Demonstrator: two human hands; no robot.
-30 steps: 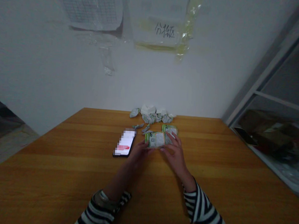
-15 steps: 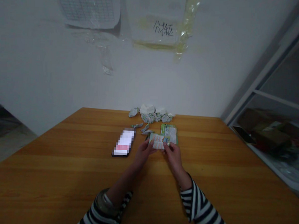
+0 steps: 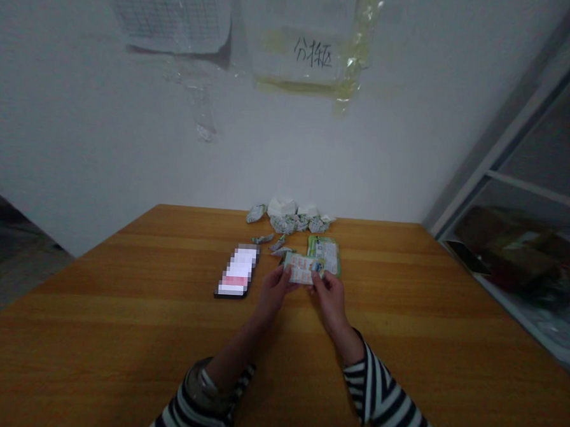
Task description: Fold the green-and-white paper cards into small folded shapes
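Observation:
A small printed sheet [image 3: 303, 269], pale with orange lettering and a coloured picture at its right, is held up between both hands. My left hand [image 3: 274, 290] pinches its left edge, thumb on the front. At the lower right corner, my right hand [image 3: 329, 297] grips the same sheet with thumb and fingers. Whether it is a card, a leaflet or a flat packet I cannot tell. Partly hidden behind it, a green-and-white printed packet [image 3: 331, 254] lies flat on the wooden table [image 3: 163, 354].
Left of my hands lies a phone [image 3: 237, 271] with a lit, blurred screen. Small torn wrapper pieces [image 3: 278, 242] sit behind the sheet. Several crumpled packets and white tissue [image 3: 289, 223] rest against the wall [image 3: 388, 161]. Cluttered shelving [image 3: 517, 251] stands at the right.

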